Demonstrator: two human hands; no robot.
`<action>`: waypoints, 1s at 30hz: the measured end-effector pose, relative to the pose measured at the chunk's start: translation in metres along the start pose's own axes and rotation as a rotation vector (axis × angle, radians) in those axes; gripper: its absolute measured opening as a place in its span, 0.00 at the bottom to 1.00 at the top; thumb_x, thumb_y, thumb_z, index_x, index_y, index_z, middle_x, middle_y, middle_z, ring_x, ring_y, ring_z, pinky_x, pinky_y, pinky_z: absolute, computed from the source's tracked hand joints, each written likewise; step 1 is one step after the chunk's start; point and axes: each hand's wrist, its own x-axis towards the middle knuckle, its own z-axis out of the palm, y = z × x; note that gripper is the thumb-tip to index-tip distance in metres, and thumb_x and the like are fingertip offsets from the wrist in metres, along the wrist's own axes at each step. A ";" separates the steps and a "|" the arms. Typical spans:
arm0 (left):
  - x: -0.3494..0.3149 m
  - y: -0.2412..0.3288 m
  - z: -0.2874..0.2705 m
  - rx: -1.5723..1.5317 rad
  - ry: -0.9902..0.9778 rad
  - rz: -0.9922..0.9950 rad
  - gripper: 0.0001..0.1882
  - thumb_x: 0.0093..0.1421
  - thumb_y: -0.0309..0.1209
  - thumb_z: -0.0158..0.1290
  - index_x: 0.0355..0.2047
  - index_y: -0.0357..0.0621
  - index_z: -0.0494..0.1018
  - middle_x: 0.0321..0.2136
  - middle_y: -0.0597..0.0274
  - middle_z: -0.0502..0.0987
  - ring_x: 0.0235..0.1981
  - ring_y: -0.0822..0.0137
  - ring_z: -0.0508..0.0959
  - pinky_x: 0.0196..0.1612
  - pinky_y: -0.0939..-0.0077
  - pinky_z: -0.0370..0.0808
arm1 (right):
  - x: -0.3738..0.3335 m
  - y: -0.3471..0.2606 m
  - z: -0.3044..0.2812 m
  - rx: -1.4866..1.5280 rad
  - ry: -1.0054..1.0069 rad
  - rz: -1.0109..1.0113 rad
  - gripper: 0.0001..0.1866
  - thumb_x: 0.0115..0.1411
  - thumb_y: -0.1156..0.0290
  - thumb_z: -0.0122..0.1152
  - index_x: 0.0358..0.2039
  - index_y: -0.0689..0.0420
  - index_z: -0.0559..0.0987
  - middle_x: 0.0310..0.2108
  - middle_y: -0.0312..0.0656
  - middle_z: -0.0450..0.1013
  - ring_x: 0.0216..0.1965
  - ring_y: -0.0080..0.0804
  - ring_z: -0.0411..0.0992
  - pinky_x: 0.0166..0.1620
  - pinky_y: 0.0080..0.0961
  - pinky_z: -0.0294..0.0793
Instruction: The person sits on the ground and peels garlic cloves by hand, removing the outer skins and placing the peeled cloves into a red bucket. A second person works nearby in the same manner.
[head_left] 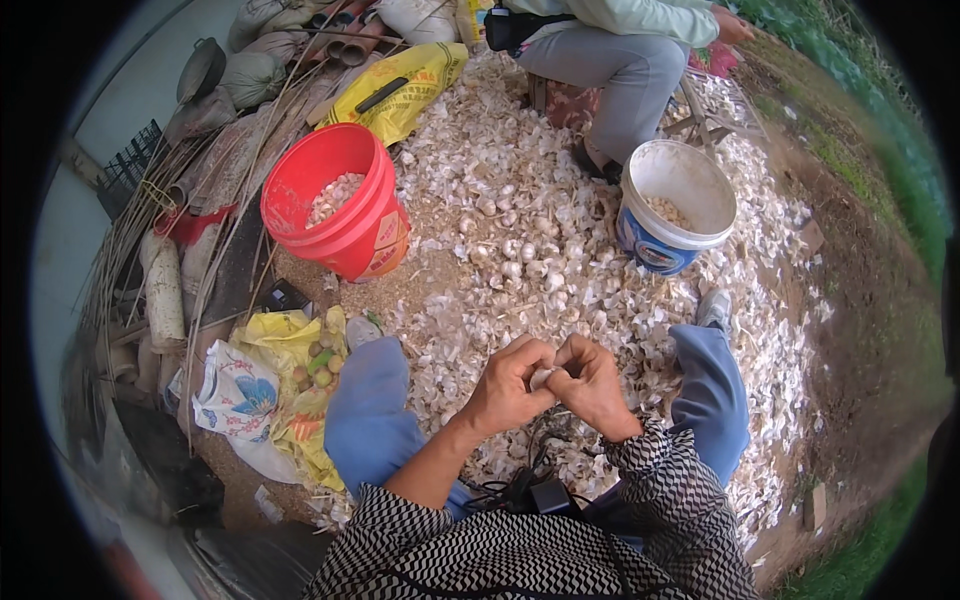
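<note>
Red bucket (350,245): it is standing upright on the ground; pale cloves (335,200) are lying inside, and its high wall is probably keeping them apart from the loose husks (445,115).
Garlic piece (541,378): this small whitish thing, seemingly a clove, is resting between the two hands, right of the red bucket and nearer the wearer.
Left hand (512,385): its fingertips are pinching the piece from the left, nearly closed; the other fingers are curling inward, perhaps for steadiness.
Right hand (597,388): its thumb and forefinger are meeting the same piece from the right, with almost no gap; a thing so small is likely needing fingertips, not the palm.
Garlic heads (555,282): they are lying in a loose heap to the right of the red bucket, probably for easy reach.
White-and-blue bucket (655,245): it is standing farther right of the red bucket, near a seated person (620,75), perhaps for sharing.
Yellow bag (275,330): it is lying on the wearer's side of the red bucket, holding round greenish fruits (322,378).
</note>
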 end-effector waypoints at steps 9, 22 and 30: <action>-0.002 -0.014 0.008 0.082 0.148 0.254 0.08 0.45 0.18 0.53 0.24 0.38 0.65 0.22 0.65 0.65 0.20 0.78 0.65 0.19 0.83 0.62 | -0.001 -0.016 0.001 0.261 0.004 0.232 0.02 0.50 0.80 0.52 0.25 0.63 0.69 0.18 0.36 0.68 0.18 0.18 0.65 0.22 0.13 0.64; -0.004 -0.018 0.012 -0.437 0.191 -0.165 0.12 0.51 0.17 0.51 0.38 0.33 0.67 0.31 0.62 0.69 0.23 0.77 0.71 0.24 0.85 0.71 | 0.003 -0.023 -0.005 0.223 -0.093 0.082 0.05 0.54 0.78 0.55 0.27 0.65 0.69 0.23 0.42 0.72 0.20 0.21 0.70 0.22 0.15 0.70; -0.009 -0.016 0.017 -0.124 0.151 -0.144 0.13 0.39 0.22 0.58 0.25 0.36 0.67 0.24 0.62 0.68 0.23 0.77 0.68 0.22 0.79 0.67 | 0.002 -0.017 -0.002 0.275 -0.073 0.228 0.08 0.47 0.83 0.56 0.18 0.61 0.67 0.17 0.36 0.68 0.18 0.17 0.68 0.18 0.14 0.64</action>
